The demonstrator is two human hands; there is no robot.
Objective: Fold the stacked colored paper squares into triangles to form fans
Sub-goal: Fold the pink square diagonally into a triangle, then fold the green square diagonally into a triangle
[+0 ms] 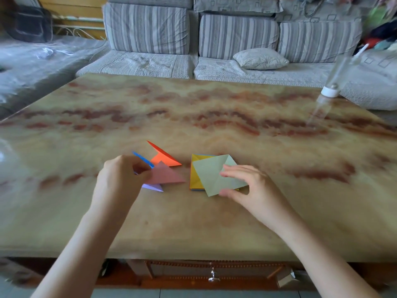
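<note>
On the marble-patterned table (193,222), my left hand (120,179) pinches a pink folded triangle (166,174) and holds it over other folded triangles: an orange one (164,159), a blue one (142,159) and a lilac one (153,187). To the right lies a stack of coloured paper squares (195,175) with a yellow sheet showing. A pale green sheet (209,173) lies turned on top of the stack. My right hand (242,183) grips that green sheet at its right corner, thumb at the near edge and fingers on top.
A clear tube with a white cap (329,91) stands at the table's far right. A grey striped sofa (214,39) with a small cushion (261,59) runs behind the table. A drawer with a metal handle (212,276) sits under the near edge.
</note>
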